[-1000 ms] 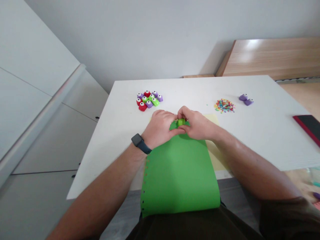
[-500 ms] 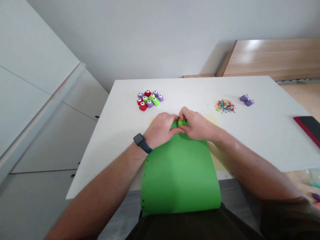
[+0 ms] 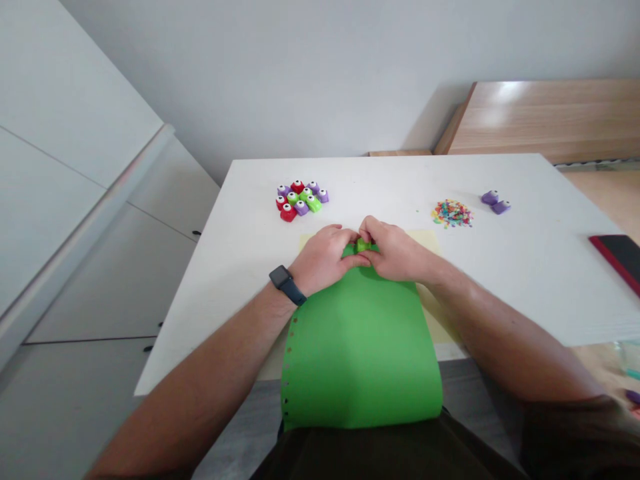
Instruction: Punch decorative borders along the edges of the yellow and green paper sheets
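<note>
A large green sheet (image 3: 365,353) hangs over the near table edge toward my body, with a row of small punched holes down its left side. At its far edge sits a small lime-green punch (image 3: 363,245). My left hand (image 3: 327,259) closes on the punch and the sheet edge from the left, a dark watch on its wrist. From the right, my right hand (image 3: 393,250) grips the same punch, fingers bent around it. Fingers hide part of the punch. Under the green sheet lies a pale yellow sheet (image 3: 434,313).
Several red, purple and green punches (image 3: 301,200) cluster at the back left of the white table (image 3: 210,287). Colourful paper bits (image 3: 452,213) are piled at the right, near two purple punches (image 3: 496,201). A black and red object (image 3: 620,257) lies at the far right.
The camera view has shifted very slightly. Both hands keep the same hold on the punch and sheet.
</note>
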Motion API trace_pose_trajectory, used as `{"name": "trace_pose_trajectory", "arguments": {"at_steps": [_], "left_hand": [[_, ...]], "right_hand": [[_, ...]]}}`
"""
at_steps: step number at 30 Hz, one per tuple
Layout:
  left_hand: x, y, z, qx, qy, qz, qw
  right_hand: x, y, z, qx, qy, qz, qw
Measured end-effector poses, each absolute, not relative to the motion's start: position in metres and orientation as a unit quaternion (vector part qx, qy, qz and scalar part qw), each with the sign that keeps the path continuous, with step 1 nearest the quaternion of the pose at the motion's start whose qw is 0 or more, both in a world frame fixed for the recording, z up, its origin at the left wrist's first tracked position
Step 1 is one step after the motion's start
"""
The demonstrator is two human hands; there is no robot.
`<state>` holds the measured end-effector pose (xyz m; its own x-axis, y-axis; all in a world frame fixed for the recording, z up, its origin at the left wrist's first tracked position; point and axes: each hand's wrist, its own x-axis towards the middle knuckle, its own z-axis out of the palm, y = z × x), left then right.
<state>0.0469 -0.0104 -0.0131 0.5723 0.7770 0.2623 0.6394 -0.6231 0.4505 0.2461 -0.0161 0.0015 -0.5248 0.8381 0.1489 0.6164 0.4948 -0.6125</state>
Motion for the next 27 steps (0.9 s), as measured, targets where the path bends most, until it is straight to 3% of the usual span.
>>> {"name": "trace_pose_trajectory", "arguments": {"at_steps": [27], "left_hand": [[0.026, -0.009, -0.012, 0.862, 0.409, 0.254, 0.159]], "right_hand": [[0.26, -0.014, 0.018, -0.456, -0.833, 0.247, 0.191]]}}
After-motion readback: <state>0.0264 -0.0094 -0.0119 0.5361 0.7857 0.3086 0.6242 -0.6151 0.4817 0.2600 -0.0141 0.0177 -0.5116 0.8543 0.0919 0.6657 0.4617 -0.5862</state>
